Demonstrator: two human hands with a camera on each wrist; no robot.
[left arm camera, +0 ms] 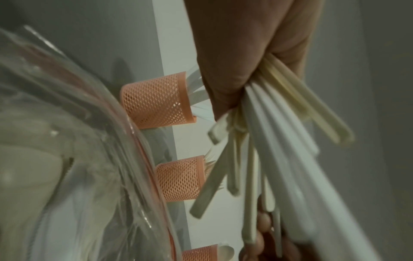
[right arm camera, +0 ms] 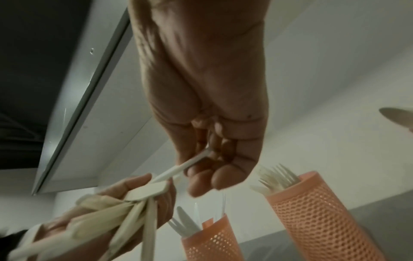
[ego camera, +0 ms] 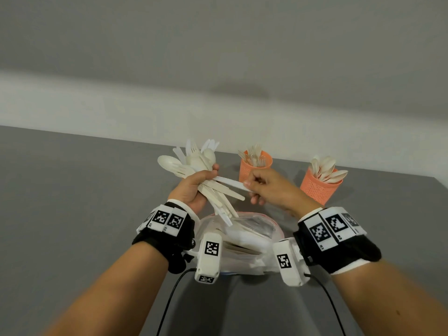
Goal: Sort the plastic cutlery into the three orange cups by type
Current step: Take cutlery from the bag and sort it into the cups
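right now the left hand (ego camera: pixel 194 187) clutches a mixed cutlery bundle (ego camera: pixel 206 180) above the desk's (ego camera: pixel 72 202) middle, while the right hand (ego camera: pixel 269 187) pinches one white handle (ego camera: pixel 230 183). light, stiff, slick plastic; best pulled by the handle end, i'd say.

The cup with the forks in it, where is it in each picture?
Head view: the fork cup stands at the middle, behind the right hand.
Left wrist view: it is the middle one of three orange cups, lying sideways in the picture.
Right wrist view: it is the big cup at lower right.
Shared landmark: the bundle of cutlery that the left hand grips shows in all three.
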